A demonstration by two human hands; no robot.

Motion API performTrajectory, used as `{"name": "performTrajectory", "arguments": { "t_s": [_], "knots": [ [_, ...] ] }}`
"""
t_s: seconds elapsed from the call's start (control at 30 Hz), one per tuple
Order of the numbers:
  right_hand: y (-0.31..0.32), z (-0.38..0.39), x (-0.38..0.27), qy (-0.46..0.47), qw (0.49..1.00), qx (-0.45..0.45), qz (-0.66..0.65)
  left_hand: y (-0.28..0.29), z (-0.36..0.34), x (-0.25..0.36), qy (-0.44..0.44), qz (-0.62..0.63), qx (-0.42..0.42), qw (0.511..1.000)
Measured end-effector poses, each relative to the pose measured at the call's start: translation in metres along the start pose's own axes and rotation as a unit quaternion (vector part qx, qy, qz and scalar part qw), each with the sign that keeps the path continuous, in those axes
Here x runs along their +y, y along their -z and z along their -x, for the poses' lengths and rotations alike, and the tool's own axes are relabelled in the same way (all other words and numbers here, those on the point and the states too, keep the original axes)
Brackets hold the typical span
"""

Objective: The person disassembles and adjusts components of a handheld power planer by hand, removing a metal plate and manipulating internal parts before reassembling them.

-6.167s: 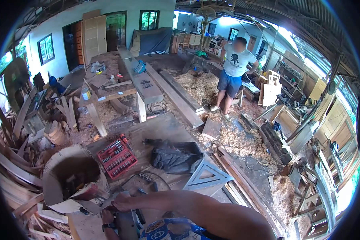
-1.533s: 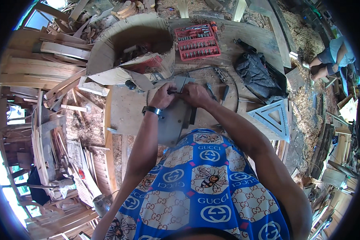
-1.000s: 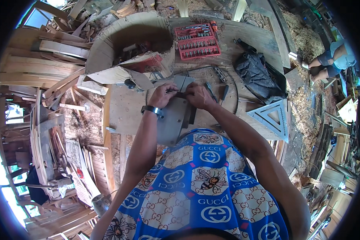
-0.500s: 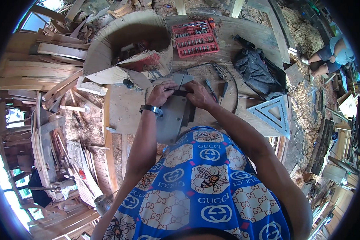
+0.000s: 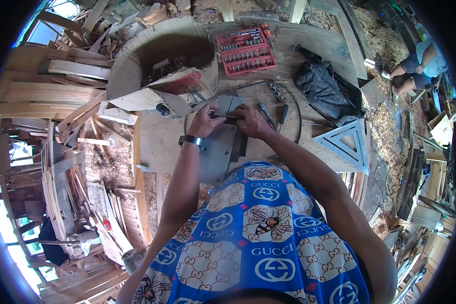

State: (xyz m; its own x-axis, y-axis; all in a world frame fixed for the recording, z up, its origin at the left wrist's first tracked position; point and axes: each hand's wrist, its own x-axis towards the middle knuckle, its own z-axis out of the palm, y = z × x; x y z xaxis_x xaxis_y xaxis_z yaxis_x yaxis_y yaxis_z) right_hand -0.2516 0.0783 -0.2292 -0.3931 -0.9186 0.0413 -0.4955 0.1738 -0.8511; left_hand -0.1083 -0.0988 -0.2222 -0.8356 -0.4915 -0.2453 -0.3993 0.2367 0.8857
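A grey metal tool with a long flat face [image 5: 215, 154] lies on the workbench, close in front of me. Across its far part, a narrow dark strip [image 5: 228, 120] spans the gap between my hands. My left hand [image 5: 206, 120], with a dark watch at the wrist, is closed at the strip's left end, thumb pointing inward. At the other end my right hand [image 5: 252, 120] is closed with its fingertips pressed together. Beyond the strip, a smaller grey plate [image 5: 227, 105] shows between the hands. My fingers partly hide the strip's ends.
A torn cardboard box [image 5: 124, 76] stands at the far left, beside a red socket set [image 5: 245, 50]. Pliers [image 5: 267, 115], a screwdriver [image 5: 283, 117], a black bag [image 5: 327, 88] and a triangular square [image 5: 345, 147] lie rightward. Another person [image 5: 420, 68] sits far right.
My left hand has drawn back slightly and its fingers have shifted leftward, uncovering more of the grey plate beyond the strip. My right hand has barely moved.
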Motion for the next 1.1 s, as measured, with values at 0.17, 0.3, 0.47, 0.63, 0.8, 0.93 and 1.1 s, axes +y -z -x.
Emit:
{"name": "performTrajectory", "arguments": {
  "t_s": [0.17,0.3,0.47,0.63,0.8,0.93,1.1],
  "knots": [
    [-0.004,-0.001,-0.002,0.048,0.998,-0.020,0.027,0.011,0.002,-0.016,-0.100,-0.097,-0.032,0.990],
    [-0.006,-0.001,-0.003,-0.002,1.000,-0.016,0.004,0.003,0.005,-0.010,-0.039,-0.034,0.026,0.998],
    [-0.007,-0.001,0.000,0.060,0.998,-0.001,0.029,0.015,0.003,-0.013,-0.064,-0.101,-0.054,0.991],
    [-0.006,0.004,-0.010,0.018,1.000,0.015,0.010,0.006,0.008,-0.004,-0.043,-0.045,0.005,0.998],
    [0.001,0.001,-0.005,0.055,0.998,-0.015,0.026,0.012,0.003,-0.006,-0.036,-0.085,-0.053,0.994],
    [-0.008,0.006,-0.002,0.036,0.999,-0.012,-0.020,0.012,0.004,-0.029,-0.087,-0.036,-0.056,0.994],
    [-0.003,0.005,-0.010,0.089,0.995,-0.009,0.052,0.009,0.007,-0.007,-0.057,-0.086,-0.016,0.995]
  ]
}}
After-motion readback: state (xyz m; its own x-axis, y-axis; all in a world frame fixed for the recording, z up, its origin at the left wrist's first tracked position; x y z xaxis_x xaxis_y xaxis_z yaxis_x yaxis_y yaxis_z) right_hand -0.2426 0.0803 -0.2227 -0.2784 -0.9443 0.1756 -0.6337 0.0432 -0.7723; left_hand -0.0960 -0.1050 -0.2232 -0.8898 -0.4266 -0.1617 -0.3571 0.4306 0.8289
